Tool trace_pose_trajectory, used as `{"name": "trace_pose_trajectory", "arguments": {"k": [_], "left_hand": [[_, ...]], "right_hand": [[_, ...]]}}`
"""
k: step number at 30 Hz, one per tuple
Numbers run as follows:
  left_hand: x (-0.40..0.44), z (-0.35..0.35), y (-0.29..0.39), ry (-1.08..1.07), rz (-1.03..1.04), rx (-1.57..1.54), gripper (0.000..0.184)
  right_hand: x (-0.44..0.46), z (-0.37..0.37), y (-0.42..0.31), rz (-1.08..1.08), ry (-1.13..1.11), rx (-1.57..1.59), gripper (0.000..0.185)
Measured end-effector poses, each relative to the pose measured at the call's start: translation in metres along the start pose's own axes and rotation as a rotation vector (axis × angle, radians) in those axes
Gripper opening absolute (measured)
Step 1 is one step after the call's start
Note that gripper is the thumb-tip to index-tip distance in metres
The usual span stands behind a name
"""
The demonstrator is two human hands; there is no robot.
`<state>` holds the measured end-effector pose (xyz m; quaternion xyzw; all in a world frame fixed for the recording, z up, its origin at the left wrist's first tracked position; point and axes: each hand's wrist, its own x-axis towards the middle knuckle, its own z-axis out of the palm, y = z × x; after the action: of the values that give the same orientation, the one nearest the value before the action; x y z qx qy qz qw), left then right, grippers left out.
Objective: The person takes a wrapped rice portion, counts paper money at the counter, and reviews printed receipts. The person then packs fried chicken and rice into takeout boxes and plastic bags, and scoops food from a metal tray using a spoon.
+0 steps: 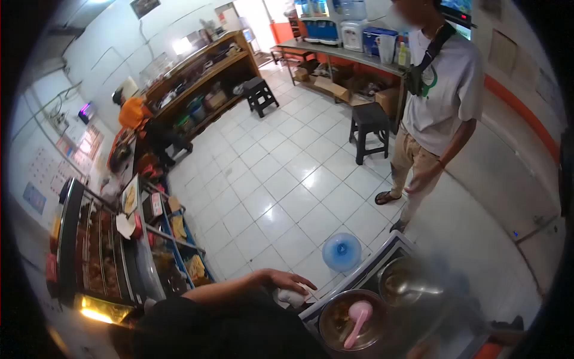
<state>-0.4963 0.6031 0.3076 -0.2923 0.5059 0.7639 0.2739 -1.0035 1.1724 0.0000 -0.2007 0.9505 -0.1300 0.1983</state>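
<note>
Left-hand grip (289, 281) is spread over a white object (291, 297), whether holding it I cannot tell, and best kept clear of the pink ladle (359, 317) in the metal bowl (377, 326).

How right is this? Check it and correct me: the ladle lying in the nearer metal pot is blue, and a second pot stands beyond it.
The colour is wrong: the head view shows that the ladle lying in the nearer metal pot is pink. A second pot does stand beyond it.
</note>
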Motion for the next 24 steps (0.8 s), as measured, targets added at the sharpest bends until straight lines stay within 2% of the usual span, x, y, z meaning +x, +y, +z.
{"name": "trace_pose_trajectory", "arguments": {"k": [1,4,5,7,8,10,13,17,20,24], "left_hand": [[-0.003,-0.003,-0.007,0.025,0.025,0.046,0.061],[-0.019,-0.011,-0.017,0.106,0.029,0.056,0.061],[-0.016,-0.016,-0.015,0.136,0.055,0.088,0.061],[-0.019,-0.008,0.007,0.163,0.058,0.094,0.062],[-0.015,-0.014,0.003,0.165,0.11,0.138,0.062],[-0.015,-0.022,0.012,0.183,0.102,0.16,0.062],[-0.019,-0.013,0.033,0.206,0.077,0.132,0.065],[-0.017,-0.017,0.055,0.214,0.095,-0.063,0.06],[-0.007,-0.029,0.051,0.235,0.098,-0.181,0.059],[-0.009,-0.055,0.042,0.285,0.154,-0.295,0.057]], "right_hand": [[-0.006,0.001,-0.033,0.086,-0.048,0.023,0.073],[-0.015,0.011,-0.056,0.238,-0.051,0.137,0.049],[-0.026,0.015,-0.049,0.295,-0.038,0.141,0.049],[-0.035,0.021,-0.033,0.215,0.276,-0.086,0.045],[-0.035,0.018,-0.025,0.235,0.29,-0.078,0.045],[-0.026,0.018,-0.017,0.114,0.563,-0.311,0.03],[-0.026,-0.015,0.021,0.131,0.743,-0.459,0.044],[-0.029,-0.038,0.129,0.182,0.981,-0.711,0.065],[-0.009,-0.048,0.176,0.231,0.932,-0.742,0.074],[0.046,-0.091,0.096,0.277,0.793,-0.531,0.07]]}}
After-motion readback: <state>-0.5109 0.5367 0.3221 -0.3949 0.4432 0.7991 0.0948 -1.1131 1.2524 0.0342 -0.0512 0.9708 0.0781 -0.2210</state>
